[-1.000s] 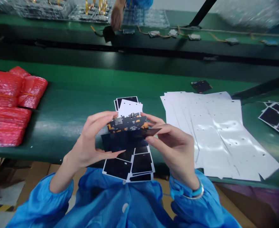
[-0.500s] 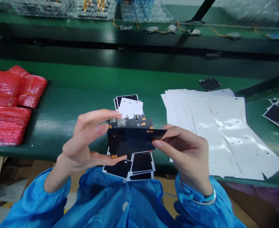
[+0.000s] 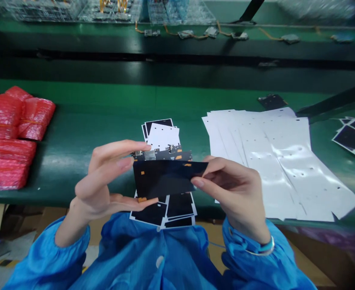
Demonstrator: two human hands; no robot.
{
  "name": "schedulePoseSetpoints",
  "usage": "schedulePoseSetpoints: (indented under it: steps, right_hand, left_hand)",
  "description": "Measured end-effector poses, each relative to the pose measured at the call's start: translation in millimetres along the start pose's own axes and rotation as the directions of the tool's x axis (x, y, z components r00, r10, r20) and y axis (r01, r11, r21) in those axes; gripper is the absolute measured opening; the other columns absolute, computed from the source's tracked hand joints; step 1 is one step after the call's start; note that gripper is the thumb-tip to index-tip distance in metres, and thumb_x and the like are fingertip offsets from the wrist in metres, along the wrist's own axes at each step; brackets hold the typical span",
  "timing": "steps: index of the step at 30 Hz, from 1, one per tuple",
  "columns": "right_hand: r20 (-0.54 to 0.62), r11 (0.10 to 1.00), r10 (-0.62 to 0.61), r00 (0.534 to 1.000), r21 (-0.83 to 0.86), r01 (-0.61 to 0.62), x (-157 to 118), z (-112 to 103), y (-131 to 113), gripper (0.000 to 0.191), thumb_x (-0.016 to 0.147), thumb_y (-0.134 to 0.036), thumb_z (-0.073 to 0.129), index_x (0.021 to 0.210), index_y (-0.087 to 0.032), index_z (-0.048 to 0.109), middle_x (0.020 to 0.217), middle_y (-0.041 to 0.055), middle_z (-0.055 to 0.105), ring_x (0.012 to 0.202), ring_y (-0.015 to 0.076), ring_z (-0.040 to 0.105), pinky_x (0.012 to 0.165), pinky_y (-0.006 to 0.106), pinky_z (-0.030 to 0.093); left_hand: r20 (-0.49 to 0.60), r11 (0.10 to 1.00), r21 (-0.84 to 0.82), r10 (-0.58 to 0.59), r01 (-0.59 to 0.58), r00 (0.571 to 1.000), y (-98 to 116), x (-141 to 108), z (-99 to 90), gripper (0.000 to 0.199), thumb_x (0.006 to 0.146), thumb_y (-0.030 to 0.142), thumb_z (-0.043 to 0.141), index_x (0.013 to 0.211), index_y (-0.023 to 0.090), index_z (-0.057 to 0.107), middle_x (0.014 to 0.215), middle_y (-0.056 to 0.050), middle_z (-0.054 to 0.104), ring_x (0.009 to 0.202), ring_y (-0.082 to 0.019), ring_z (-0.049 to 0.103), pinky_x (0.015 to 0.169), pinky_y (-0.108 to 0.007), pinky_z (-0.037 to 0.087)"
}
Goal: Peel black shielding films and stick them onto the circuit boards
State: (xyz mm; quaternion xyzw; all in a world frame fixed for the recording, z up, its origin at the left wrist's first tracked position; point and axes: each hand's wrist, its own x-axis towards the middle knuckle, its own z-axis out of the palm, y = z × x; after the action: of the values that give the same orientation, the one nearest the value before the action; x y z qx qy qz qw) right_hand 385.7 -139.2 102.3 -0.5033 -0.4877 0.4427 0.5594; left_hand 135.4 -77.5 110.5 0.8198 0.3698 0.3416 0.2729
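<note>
My left hand [image 3: 101,177] cradles a dark circuit board [image 3: 162,155], with its fingers at the board's left end and its thumb below a black film sheet [image 3: 165,179]. My right hand [image 3: 230,193] pinches the sheet's right end between thumb and fingers. The sheet covers the board's lower part, and orange tabs mark its surface. Under my hands, on the bench, lie white-backed black sheets [image 3: 162,135], partly hidden by the board and my fingers.
A stack of white perforated liner sheets [image 3: 264,161] lies to the right on the green bench [image 3: 65,169]. Red bubble-wrap packs [image 3: 9,151] sit at the left. Black sheets [image 3: 349,137] lie at the far right, and a dark board [image 3: 272,102] lies behind the liners.
The black sheet has gone from a drooping tilt to lying flatter across the board, its right end now pinched higher. The co-worker's hand at the far bench has left the view.
</note>
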Motion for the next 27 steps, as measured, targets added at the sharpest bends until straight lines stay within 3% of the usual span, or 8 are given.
schedulePoseSetpoints:
  steps: [6,12,16,20,22,24,26,27]
  right_hand:
    - [-0.003,0.999,0.031,1.000,0.032,-0.031,0.6,1.0,-1.9,0.020,0.077,-0.028,0.087,0.069,-0.022,0.069,0.065,-0.0030,0.063,0.055,0.0109,0.061,0.049,0.023,0.055]
    - [0.011,0.997,0.022,1.000,0.074,-0.022,-1.2,0.2,-2.0,0.015,0.078,-0.019,0.085,0.072,-0.022,0.071,0.068,-0.0030,0.065,0.057,0.0110,0.064,0.051,0.023,0.058]
    - [0.002,0.998,0.009,1.000,0.068,-0.009,-1.0,0.2,-1.7,0.016,0.078,-0.019,0.084,0.072,-0.023,0.070,0.069,-0.0031,0.066,0.057,0.0114,0.065,0.052,0.023,0.059]
    - [0.034,0.980,-0.141,0.989,-0.139,0.144,-0.5,0.8,0.5,0.014,0.084,-0.017,0.079,0.076,-0.023,0.069,0.072,-0.0030,0.068,0.059,0.0111,0.066,0.051,0.022,0.056]
    - [0.088,0.874,-0.265,0.960,-0.400,0.277,-1.4,-0.8,4.3,0.012,0.092,-0.018,0.072,0.081,-0.022,0.070,0.073,-0.0007,0.071,0.061,0.0120,0.067,0.052,0.023,0.053]
    - [0.174,0.691,-0.341,0.924,-0.620,0.372,-2.0,-5.5,11.3,0.022,0.101,-0.024,0.061,0.082,-0.020,0.072,0.070,0.0019,0.073,0.057,0.0135,0.067,0.049,0.025,0.048]
    - [0.205,0.552,-0.364,0.909,-0.738,0.388,-0.1,-13.3,21.9,0.040,0.106,-0.036,0.052,0.074,-0.020,0.071,0.059,0.0028,0.070,0.045,0.0142,0.061,0.042,0.027,0.039]
    - [0.182,0.531,-0.359,0.915,-0.767,0.361,1.9,-17.4,27.9,0.048,0.106,-0.044,0.051,0.068,-0.020,0.069,0.053,0.0027,0.066,0.038,0.0141,0.055,0.038,0.029,0.032]
  left_hand:
    - [-0.010,0.999,0.042,0.008,-0.008,1.000,3.0,6.5,-4.8,0.069,0.069,0.060,0.089,0.128,0.035,0.063,0.118,-0.003,0.073,0.103,-0.029,0.074,0.091,-0.054,0.068]
    - [-0.041,1.000,0.027,0.015,-0.013,0.999,1.2,6.0,-1.8,0.069,0.070,0.066,0.086,0.130,0.042,0.062,0.116,-0.003,0.072,0.096,-0.030,0.075,0.084,-0.058,0.070]
    - [-0.109,0.976,0.017,0.217,-0.217,0.970,-4.1,5.9,6.5,0.074,0.075,0.051,0.088,0.141,0.048,0.055,0.124,-0.003,0.066,0.106,-0.030,0.074,0.089,-0.053,0.070]
    - [-0.038,0.879,0.158,0.461,-0.450,0.887,-9.6,10.5,6.2,0.052,0.082,0.030,0.085,0.131,0.037,0.067,0.136,-0.005,0.057,0.120,-0.029,0.068,0.102,-0.045,0.066]
    - [0.093,0.845,0.192,0.491,-0.500,0.866,-8.4,12.2,3.8,0.039,0.085,0.024,0.083,0.121,0.030,0.071,0.134,-0.007,0.059,0.122,-0.027,0.067,0.106,-0.044,0.064]
    - [0.221,0.837,0.166,0.484,-0.522,0.847,-5.2,15.0,3.9,0.030,0.090,0.022,0.077,0.118,0.028,0.070,0.131,-0.008,0.063,0.123,-0.025,0.066,0.105,-0.041,0.063]
    - [0.321,0.832,0.118,0.484,-0.542,0.814,-6.0,24.7,8.6,0.019,0.095,0.023,0.070,0.114,0.027,0.071,0.132,-0.008,0.065,0.125,-0.023,0.066,0.106,-0.038,0.062]
    - [0.350,0.837,0.094,0.479,-0.539,0.805,-10.2,33.7,12.3,0.015,0.097,0.025,0.067,0.111,0.026,0.072,0.135,-0.009,0.064,0.128,-0.023,0.064,0.108,-0.038,0.060]
